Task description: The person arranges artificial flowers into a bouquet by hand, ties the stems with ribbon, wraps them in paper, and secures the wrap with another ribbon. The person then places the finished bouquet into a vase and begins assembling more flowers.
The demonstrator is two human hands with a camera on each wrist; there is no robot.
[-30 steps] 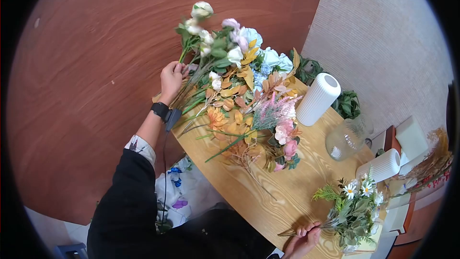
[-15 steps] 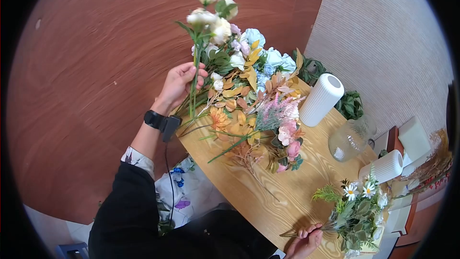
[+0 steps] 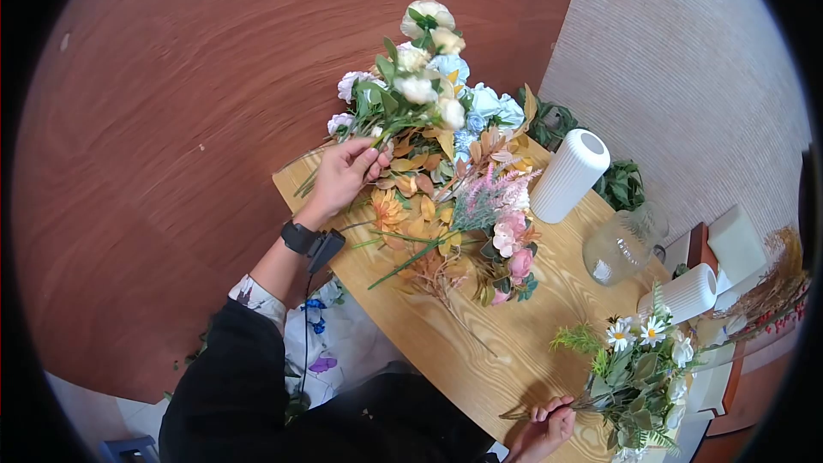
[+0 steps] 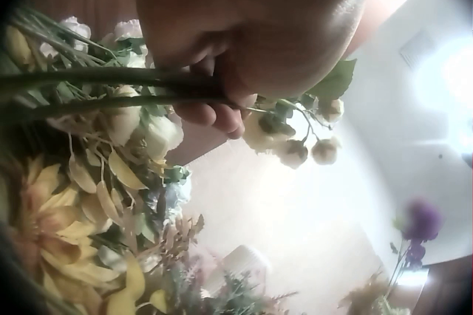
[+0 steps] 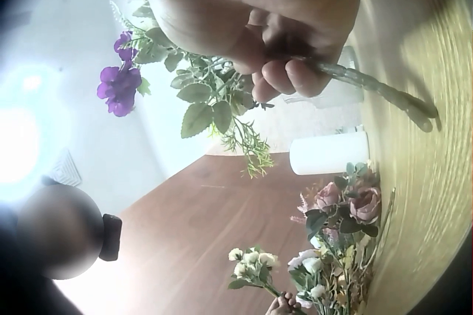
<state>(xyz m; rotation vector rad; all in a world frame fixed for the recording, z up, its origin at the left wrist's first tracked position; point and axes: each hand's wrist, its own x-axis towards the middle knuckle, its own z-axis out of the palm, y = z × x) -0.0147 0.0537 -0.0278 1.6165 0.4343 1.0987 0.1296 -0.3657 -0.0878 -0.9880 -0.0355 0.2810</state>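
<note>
My left hand [image 3: 345, 176] pinches the green stems of a spray of cream-white flowers [image 3: 418, 90], held up over the far left part of the table. In the left wrist view, the stems [image 4: 89, 79] pass between thumb and fingers. Below it lies a heap of artificial flowers: orange leaves and a chrysanthemum [image 3: 387, 208], pink blooms [image 3: 514, 244] and pale blue ones [image 3: 486, 101]. Low at the right, my right hand [image 3: 546, 431] grips a bunch of daisies and greenery [image 3: 639, 377] by its stems. The right wrist view shows the bundled stem end [image 5: 384, 92] close to the tabletop.
A white ribbed vase [image 3: 570, 178] stands behind the flowers on the wooden table [image 3: 540, 317]. A clear glass jar [image 3: 619, 249] and a second white vase [image 3: 681, 293] are further right. White plastic wrapping [image 3: 326, 347] lies below the table edge.
My left hand has lifted the cream-white spray, turned it, and moved it rightward over the heap, with its heads now leaning right. My right hand stays in place with its bunch.
</note>
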